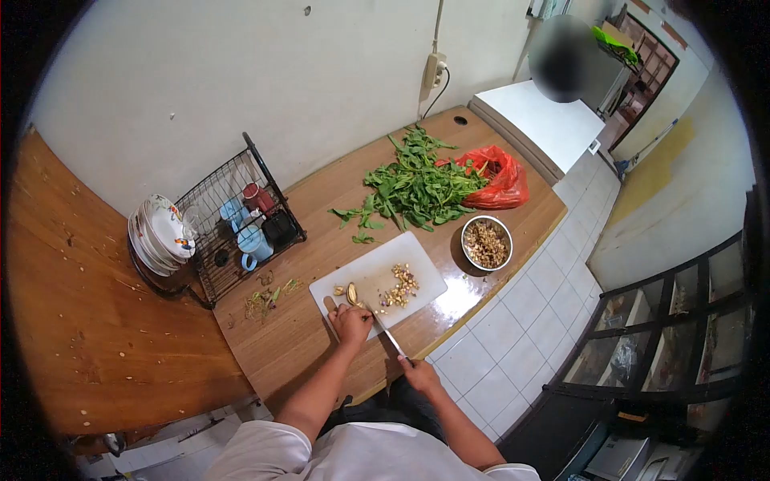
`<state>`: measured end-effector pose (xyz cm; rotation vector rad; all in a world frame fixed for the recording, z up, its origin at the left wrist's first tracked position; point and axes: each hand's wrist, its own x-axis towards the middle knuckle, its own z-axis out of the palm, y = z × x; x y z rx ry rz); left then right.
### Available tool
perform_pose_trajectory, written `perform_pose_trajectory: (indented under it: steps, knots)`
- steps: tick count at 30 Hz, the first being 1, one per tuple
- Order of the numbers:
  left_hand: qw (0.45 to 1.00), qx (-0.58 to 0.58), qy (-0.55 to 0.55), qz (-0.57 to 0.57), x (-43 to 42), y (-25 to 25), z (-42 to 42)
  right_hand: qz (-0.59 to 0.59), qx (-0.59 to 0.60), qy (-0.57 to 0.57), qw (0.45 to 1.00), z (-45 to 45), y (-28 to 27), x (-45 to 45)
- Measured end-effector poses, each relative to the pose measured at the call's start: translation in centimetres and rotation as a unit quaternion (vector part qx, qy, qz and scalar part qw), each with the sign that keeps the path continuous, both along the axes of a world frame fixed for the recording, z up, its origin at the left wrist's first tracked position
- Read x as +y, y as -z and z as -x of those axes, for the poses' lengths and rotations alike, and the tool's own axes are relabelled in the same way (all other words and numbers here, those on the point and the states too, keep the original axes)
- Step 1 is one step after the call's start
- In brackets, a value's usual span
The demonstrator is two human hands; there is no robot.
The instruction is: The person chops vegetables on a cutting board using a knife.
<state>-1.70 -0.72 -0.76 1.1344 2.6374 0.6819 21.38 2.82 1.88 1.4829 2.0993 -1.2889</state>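
Note:
A white cutting board (365,272) lies on the wooden table. My right hand (419,377) is closed around the handle of a knife (391,335), whose blade reaches over the board's near edge. Close to the blade tip, my left hand (351,325) rests on the board with bent fingers; whatever they hold is hidden. Just beyond those fingers sits a tan, dark-edged piece of food (351,294). Small chopped cream and brown bits (399,287) are scattered over the board's right half. To its right stands a white bowl (465,250) holding similar chopped bits.
Leafy greens (421,180) are heaped at the back beside a red plastic bag (509,180). A black wire rack (200,192) with cups and stacked plates (164,232) stands left. Stem scraps (265,303) lie near it. A person with a blurred head is at the far right.

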Motion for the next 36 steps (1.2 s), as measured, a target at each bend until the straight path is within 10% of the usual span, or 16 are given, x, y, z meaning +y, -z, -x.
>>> perform_pose_trajectory:
  steps: [36]
  knots:
    - [0.994,0.062,0.058,-0.07,0.1,0.6,-0.5,-0.054,-0.03,0.034,0.998,-1.5,-1.9,-0.8]
